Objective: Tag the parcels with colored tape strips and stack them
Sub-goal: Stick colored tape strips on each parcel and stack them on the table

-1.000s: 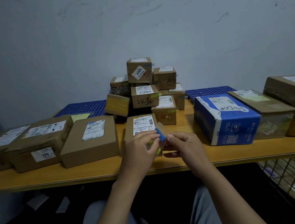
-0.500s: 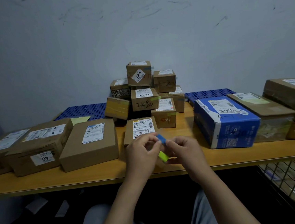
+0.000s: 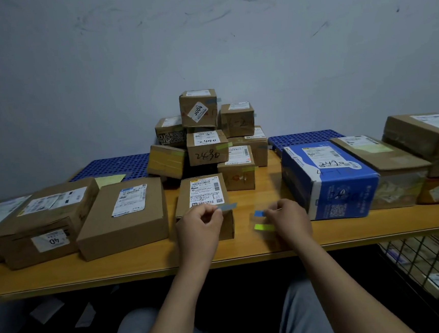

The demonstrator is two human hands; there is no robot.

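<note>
Wall: pale grey-blue wall (image 3: pixel 201 35), scuffed with dark marks, fills the upper half.
Table: yellow-wood table (image 3: pixel 142 268) runs edge to edge.
Back edge: blue gridded panels (image 3: pixel 112 166) lie flat by the wall.
Lower right: wire-mesh cage (image 3: pixel 434 267) beside the table.
Floor: dark below, pale paper scraps (image 3: pixel 46 311) at left.
Light: dim, cool, even.

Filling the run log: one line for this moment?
left hand: pinches blue strip at edge of small parcel | right hand: holds strip sheet
</note>
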